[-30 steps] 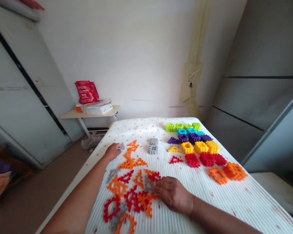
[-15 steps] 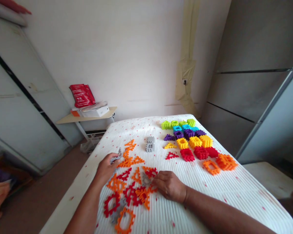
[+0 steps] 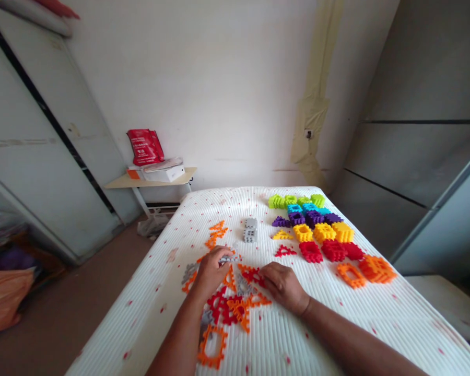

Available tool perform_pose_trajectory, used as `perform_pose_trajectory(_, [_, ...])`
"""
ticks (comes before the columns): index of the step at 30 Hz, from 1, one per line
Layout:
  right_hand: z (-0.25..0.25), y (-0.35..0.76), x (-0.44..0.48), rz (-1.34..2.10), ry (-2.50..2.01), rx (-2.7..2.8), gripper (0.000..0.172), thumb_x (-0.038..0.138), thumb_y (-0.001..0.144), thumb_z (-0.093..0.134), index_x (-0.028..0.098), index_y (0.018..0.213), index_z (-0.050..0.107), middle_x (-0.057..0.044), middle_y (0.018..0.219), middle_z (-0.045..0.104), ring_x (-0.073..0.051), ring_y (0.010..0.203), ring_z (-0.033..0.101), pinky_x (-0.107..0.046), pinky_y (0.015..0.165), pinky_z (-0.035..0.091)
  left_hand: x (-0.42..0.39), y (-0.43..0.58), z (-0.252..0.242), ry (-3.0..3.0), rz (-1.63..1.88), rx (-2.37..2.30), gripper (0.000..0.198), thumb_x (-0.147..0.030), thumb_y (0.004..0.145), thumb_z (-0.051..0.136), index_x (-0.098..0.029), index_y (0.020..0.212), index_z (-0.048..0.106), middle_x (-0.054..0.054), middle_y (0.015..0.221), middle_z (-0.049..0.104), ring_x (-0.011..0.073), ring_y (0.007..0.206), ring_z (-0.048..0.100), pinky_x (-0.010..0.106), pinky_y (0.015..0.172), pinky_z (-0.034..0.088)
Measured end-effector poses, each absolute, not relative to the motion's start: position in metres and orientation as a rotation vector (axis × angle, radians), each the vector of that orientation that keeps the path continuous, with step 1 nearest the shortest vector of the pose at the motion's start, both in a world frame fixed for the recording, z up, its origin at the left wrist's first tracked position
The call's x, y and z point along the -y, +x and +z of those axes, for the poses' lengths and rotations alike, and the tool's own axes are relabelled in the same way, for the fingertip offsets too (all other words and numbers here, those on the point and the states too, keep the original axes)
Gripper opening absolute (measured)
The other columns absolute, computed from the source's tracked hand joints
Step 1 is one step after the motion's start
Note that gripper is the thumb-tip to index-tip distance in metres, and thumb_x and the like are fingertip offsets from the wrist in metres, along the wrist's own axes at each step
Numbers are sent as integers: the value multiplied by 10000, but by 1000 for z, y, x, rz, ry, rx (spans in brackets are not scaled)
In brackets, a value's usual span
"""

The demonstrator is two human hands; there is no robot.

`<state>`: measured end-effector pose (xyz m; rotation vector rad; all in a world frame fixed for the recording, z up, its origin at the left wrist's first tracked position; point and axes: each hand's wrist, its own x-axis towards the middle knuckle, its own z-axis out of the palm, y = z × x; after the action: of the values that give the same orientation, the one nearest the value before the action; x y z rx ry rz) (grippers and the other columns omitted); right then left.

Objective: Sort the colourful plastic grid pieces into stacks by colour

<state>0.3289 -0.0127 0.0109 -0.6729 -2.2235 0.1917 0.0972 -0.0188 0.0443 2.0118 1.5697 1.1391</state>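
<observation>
My left hand (image 3: 210, 270) pinches a flat grey toothed piece (image 3: 230, 258) just above a scatter of loose red, orange and grey interlocking pieces (image 3: 235, 305) on the white ribbed mattress (image 3: 337, 324). My right hand (image 3: 284, 284) rests palm down on the same scatter, its fingers curled onto a grey piece (image 3: 243, 286) beside a red triangle (image 3: 252, 273). Further back lie a small grey assembled block (image 3: 250, 230), an orange cluster (image 3: 216, 234), and single red (image 3: 284, 251) and yellow (image 3: 282, 235) triangles.
Sorted rows of green (image 3: 295, 200), blue and purple (image 3: 309, 215), yellow (image 3: 323, 233), red (image 3: 331, 250) and orange blocks (image 3: 366, 270) fill the mattress's far right. A low side table (image 3: 151, 180) with a red bag (image 3: 144, 147) and a white box stands by the wall. Grey wardrobes flank both sides.
My left hand picked up a grey piece from the far left of the scatter and carried it right, toward my right hand. My right hand stayed on the pile.
</observation>
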Motion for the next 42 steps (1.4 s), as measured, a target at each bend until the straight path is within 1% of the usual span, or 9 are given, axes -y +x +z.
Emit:
perform_pose_trajectory(5, [18,320,-4,210,-704,2125,223,122,873,388,167,922,601,-75,820,652,-153,781,614,-261,684,501,19,91,43,2033,1115,-1500,250,-69,661,482,-190,821,630,31,916,637,143,882,585,263,817,440])
perform_pose_trajectory(9, [23,301,-19,284,-684,2094,294,87,852,382,180,1016,607,-101,1005,634,-154,954,601,-286,794,509,22,92,42,2060,1092,-1462,275,-35,624,471,-189,791,628,20,850,641,139,831,585,259,790,443])
perform_pose_trajectory(13, [25,285,-29,319,-656,2166,319,92,842,408,191,1077,600,-106,1150,601,-159,1058,573,-302,861,494,25,94,44,2034,1063,-1421,301,-18,586,462,-188,764,635,14,827,648,136,803,587,250,764,452])
perform_pose_trajectory(15, [25,282,-31,315,-620,2221,303,103,841,427,189,1073,603,-99,1115,625,-161,1034,587,-297,857,493,27,95,46,2032,1058,-1396,308,-15,569,466,-186,754,643,17,832,653,140,813,592,252,774,454])
perform_pose_trajectory(19, [27,289,-26,303,-594,2328,225,132,838,476,191,996,625,-67,929,681,-155,869,630,-260,773,493,29,97,49,2033,1042,-1357,337,-20,562,470,-189,774,670,26,876,670,146,844,599,262,816,452])
perform_pose_trajectory(23, [30,307,-19,256,-732,2420,147,162,841,496,189,897,629,-39,783,673,-138,714,622,-215,655,450,28,95,47,1959,1047,-1418,415,-33,577,476,-203,900,674,26,968,676,152,896,606,266,835,456])
perform_pose_trajectory(26, [31,318,-22,184,-932,2345,135,159,836,482,183,814,614,-20,700,645,-128,643,598,-200,597,404,23,91,41,1894,1104,-1504,354,-65,624,479,-197,888,675,28,941,686,154,884,617,272,828,464])
perform_pose_trajectory(31, [30,320,-34,48,-1168,2187,144,158,829,465,181,773,596,-17,683,639,-119,606,571,-196,579,359,20,89,36,1826,1218,-1548,278,-130,686,487,-186,885,673,38,936,693,155,885,624,277,818,475])
perform_pose_trajectory(42, [25,305,-44,-19,-1315,2446,154,137,842,457,194,810,596,-39,810,637,-138,751,561,-215,619,338,22,86,38,1820,1227,-1547,278,-197,740,484,-204,946,672,33,995,690,164,950,615,289,839,473])
